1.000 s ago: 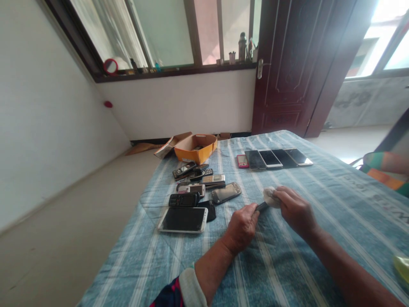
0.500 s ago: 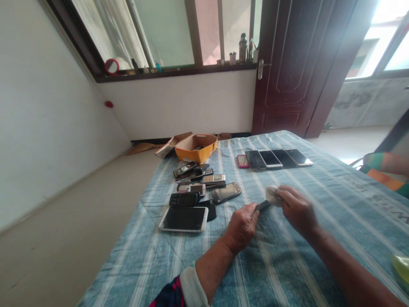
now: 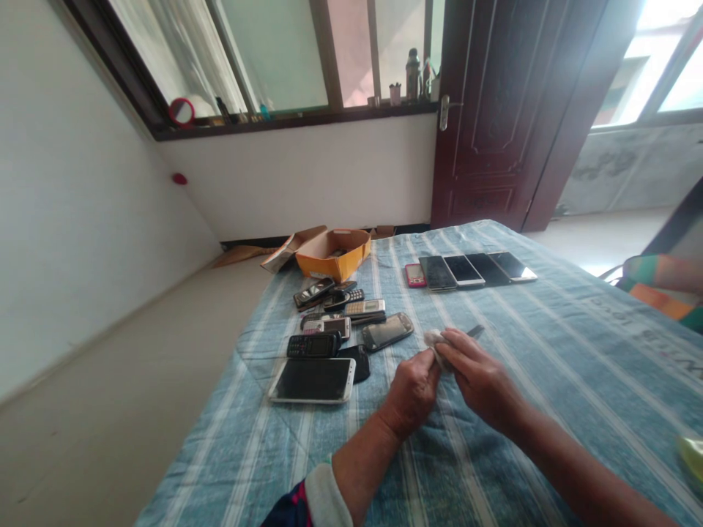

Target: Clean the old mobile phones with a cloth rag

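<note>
My left hand (image 3: pixel 413 389) is closed around the near end of a slim dark phone (image 3: pixel 475 331), seen almost edge-on. A crumpled white cloth (image 3: pixel 433 338) is pinched in my right hand (image 3: pixel 483 377), whose fingers lie over the phone close to my left hand. Most of the phone's body is hidden by the fingers; its far end sticks out beyond them. To the left lie a white-framed tablet-like phone (image 3: pixel 312 380), a black keypad phone (image 3: pixel 313 345) and a grey touchscreen phone (image 3: pixel 387 332).
Several more old phones, including a silver keypad phone (image 3: pixel 365 307), are heaped before an open orange box (image 3: pixel 336 256). A row of flat phones (image 3: pixel 464 270) and a small red phone (image 3: pixel 416 275) lie at the back right. Blue striped fabric (image 3: pixel 549 366) covers the surface.
My right hand with the white cloth has moved left along the phone, up against my left hand. The phone's far end now shows past my right fingers. The view has shifted slightly.
</note>
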A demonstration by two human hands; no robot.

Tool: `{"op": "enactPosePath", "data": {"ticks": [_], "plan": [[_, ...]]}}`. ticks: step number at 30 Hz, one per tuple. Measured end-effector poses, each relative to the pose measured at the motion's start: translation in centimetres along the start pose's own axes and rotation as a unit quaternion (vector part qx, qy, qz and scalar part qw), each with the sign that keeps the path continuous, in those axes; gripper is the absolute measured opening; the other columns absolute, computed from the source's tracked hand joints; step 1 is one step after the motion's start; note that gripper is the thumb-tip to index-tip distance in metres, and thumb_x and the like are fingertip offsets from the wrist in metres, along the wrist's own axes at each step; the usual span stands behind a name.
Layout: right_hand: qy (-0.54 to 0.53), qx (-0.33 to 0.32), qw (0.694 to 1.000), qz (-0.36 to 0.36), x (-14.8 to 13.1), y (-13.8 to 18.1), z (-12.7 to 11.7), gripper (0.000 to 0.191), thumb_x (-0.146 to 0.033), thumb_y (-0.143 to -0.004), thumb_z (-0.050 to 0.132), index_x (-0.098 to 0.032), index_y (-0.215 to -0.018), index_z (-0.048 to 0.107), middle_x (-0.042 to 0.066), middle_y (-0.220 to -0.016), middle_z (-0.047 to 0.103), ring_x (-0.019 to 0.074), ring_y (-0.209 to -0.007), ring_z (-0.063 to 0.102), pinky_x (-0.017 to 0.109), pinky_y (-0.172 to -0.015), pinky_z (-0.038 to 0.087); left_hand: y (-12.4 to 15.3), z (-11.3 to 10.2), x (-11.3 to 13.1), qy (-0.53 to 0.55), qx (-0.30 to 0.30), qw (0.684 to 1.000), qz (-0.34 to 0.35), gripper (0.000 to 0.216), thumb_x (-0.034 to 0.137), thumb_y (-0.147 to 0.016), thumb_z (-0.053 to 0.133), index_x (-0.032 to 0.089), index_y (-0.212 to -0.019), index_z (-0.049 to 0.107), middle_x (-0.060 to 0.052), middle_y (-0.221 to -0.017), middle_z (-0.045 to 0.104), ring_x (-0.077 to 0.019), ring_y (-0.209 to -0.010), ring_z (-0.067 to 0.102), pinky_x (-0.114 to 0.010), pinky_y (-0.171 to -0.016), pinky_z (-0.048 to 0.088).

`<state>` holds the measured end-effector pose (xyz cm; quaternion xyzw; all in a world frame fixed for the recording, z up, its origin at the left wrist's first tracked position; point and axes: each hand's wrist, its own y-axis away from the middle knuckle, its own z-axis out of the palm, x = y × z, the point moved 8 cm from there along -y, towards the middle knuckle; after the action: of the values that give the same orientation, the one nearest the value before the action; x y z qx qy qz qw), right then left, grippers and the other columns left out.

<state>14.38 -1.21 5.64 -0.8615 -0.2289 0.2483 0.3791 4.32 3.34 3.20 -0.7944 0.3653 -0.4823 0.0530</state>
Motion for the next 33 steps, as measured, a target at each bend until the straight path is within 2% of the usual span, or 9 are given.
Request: {"op": "enactPosePath", "data": {"ticks": [6,11,16,27,29,33], "plan": [[0.029,-0.001,0.999,-0.034,0.2,-0.7,-1.0,0.033,-0.009,-0.093,0.042,-0.017,-0.114,0.067,0.011,-0.112,0.068,0.0224,-0.111,0.063,0.034,-0.093,0.056,-0.1,-0.2,0.4,0.000,0.009,1.000,0.017,0.022,0.023,-0.098,0.041,0.017,-0.097,0.062,-0.009,-0.090,0.069,-0.0200,-0.083,0.067,-0.028,-0.077,0.053],[0.048,0.014,0.998,-0.026,0.9,-0.7,-1.4,0.037,-0.006,-0.092,0.041,-0.020,-0.116,0.066,0.009,-0.113,0.069,0.0218,-0.115,0.062,0.035,-0.094,0.056,-0.2,-0.5,0.7,-0.016,0.019,0.999,0.030,0.021,0.023,-0.098,0.043,0.016,-0.101,0.063,-0.010,-0.090,0.071,-0.0221,-0.084,0.069,-0.031,-0.078,0.056],[0.083,0.005,0.996,-0.025,1.7,-0.4,-1.3,0.036,-0.004,-0.092,0.039,-0.017,-0.112,0.066,0.010,-0.112,0.069,0.0223,-0.118,0.059,0.035,-0.096,0.054,-0.1,-0.5,0.9,-0.027,0.022,0.999,0.042,0.023,0.020,-0.096,0.044,0.014,-0.109,0.063,-0.012,-0.096,0.071,-0.0233,-0.090,0.070,-0.033,-0.083,0.057],[0.193,0.039,0.980,-0.022,2.4,-0.6,-2.3,0.033,-0.005,-0.093,0.040,-0.016,-0.100,0.070,0.010,-0.098,0.072,0.0216,-0.106,0.065,0.028,-0.085,0.054,0.0,-0.1,0.5,-0.039,0.006,0.999,0.035,0.025,0.022,-0.097,0.043,0.015,-0.112,0.062,-0.011,-0.100,0.071,-0.0228,-0.091,0.069,-0.034,-0.083,0.057],[0.230,0.036,0.973,-0.010,3.0,-0.7,-2.6,0.032,-0.007,-0.094,0.040,-0.016,-0.096,0.070,0.009,-0.094,0.071,0.0196,-0.099,0.066,0.025,-0.079,0.053,0.1,0.1,0.5,-0.042,0.000,0.998,0.036,0.025,0.021,-0.097,0.043,0.015,-0.112,0.062,-0.011,-0.100,0.071,-0.0231,-0.092,0.069,-0.034,-0.084,0.057],[0.295,0.024,0.955,0.023,4.7,-0.4,-3.0,0.028,-0.014,-0.096,0.044,-0.017,-0.090,0.071,0.004,-0.079,0.069,0.0123,-0.069,0.063,0.020,-0.059,0.045,0.2,0.3,0.7,-0.052,-0.004,0.998,0.046,0.026,0.021,-0.096,0.044,0.014,-0.114,0.061,-0.012,-0.100,0.071,-0.0244,-0.093,0.069,-0.036,-0.084,0.057]]}}
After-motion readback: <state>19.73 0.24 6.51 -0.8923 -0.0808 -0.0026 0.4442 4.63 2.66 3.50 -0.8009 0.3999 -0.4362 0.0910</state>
